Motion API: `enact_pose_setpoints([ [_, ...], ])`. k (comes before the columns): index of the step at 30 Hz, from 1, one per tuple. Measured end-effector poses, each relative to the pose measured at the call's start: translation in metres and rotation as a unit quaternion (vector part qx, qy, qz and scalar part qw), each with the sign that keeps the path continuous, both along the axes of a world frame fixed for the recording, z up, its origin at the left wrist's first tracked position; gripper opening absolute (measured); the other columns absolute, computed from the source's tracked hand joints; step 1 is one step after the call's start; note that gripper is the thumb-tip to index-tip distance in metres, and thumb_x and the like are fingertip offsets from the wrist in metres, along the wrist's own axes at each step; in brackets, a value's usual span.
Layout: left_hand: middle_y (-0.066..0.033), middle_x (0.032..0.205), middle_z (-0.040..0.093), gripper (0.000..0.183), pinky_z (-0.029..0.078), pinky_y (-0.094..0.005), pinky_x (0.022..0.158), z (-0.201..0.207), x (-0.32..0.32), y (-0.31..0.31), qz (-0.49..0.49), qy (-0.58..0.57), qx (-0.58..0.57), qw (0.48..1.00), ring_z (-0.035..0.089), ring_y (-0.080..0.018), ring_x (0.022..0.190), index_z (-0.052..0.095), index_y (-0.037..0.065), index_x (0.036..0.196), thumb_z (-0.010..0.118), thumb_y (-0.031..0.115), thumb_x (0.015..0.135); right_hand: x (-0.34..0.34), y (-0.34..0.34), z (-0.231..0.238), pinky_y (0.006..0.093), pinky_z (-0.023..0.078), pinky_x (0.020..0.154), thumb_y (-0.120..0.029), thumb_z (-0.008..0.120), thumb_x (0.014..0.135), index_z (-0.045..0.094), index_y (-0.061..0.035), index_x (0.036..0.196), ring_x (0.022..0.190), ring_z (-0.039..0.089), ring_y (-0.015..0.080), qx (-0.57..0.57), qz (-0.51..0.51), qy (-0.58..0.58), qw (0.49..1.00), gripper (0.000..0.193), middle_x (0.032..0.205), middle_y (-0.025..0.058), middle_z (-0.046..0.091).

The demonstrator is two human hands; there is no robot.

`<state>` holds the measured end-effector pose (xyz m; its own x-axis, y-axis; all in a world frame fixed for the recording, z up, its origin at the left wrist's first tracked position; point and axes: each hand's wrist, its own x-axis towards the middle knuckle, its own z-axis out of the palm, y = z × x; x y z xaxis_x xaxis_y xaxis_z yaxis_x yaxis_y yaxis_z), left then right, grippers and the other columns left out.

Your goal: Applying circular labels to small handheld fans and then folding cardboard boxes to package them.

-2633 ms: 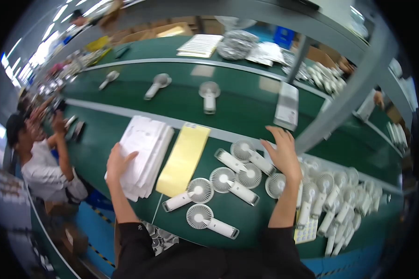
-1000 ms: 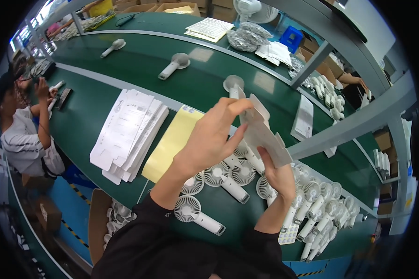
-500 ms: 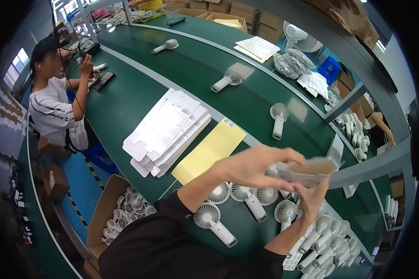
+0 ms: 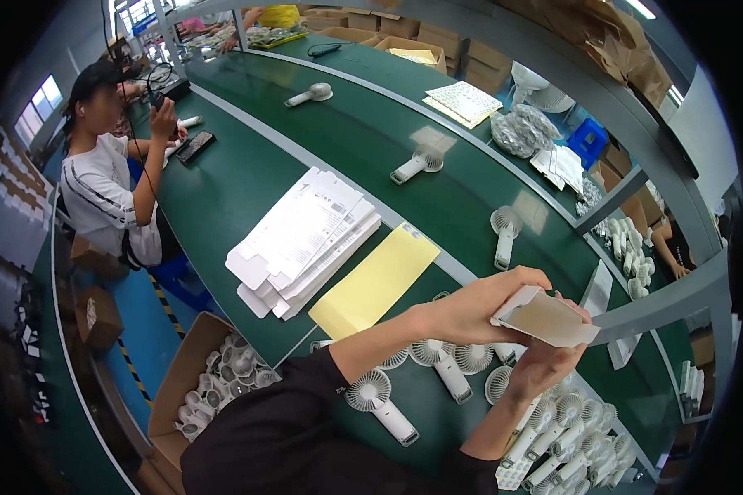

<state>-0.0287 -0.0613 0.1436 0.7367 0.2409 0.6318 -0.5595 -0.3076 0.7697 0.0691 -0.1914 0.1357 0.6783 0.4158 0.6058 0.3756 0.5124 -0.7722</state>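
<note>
Right of center in frame, my left hand (image 4: 483, 305), forearm slanting up and rightward, grips the left side of a small white carton (image 4: 556, 323), open end showing. My right hand (image 4: 545, 368), coming up from lower right, grips it underneath, fingers curled. Handheld fans (image 4: 452, 379) lie below.

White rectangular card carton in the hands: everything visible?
White rectangular card carton, thin-walled, folded into shape; one end open, a flap sticking out, plain off-white inside showing. It is tilted, held above the green table. The left hand grips its left side; the right hand supports it from below.
</note>
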Motion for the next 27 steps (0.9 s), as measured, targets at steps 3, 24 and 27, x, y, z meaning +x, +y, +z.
enact_pose_setpoints([
  [3,-0.0084,0.124,0.055,0.065,0.045,-0.0357,0.099,0.001,-0.001,-0.01,-0.008,-0.019,-0.024,1.0,0.056,-0.0263,0.113,0.045,0.008,0.131,0.082,0.019,0.079,0.001,-0.002,0.001,0.0482,0.044,0.106,-0.042,0.052,0.092,0.051,0.002,0.118,0.118,0.057,0.0338,0.026,-0.005,0.02,0.999,0.05,0.117,0.0184,0.057],
  [24,-0.0127,0.094,0.065,0.023,0.049,-0.0296,0.075,-0.006,-0.01,-0.021,0.17,-0.07,-0.16,0.97,0.062,-0.0164,0.082,0.057,-0.002,0.109,0.043,0.011,0.095,-0.022,0.016,-0.018,0.0449,0.051,0.093,-0.055,0.052,0.099,0.056,-0.0034,0.122,0.113,0.058,0.036,-0.001,-0.167,-0.305,0.938,0.057,0.127,0.0239,0.052],
  [27,-0.0143,0.098,0.065,0.027,0.05,-0.0312,0.079,0.0,-0.01,-0.019,0.208,-0.081,-0.168,0.96,0.063,-0.018,0.086,0.052,-0.002,0.118,0.045,0.013,0.097,-0.018,0.017,-0.018,0.0456,0.053,0.09,-0.052,0.055,0.099,0.061,-0.0022,0.114,0.107,0.062,0.039,-0.039,-0.183,-0.308,0.933,0.053,0.127,0.027,0.051],
])
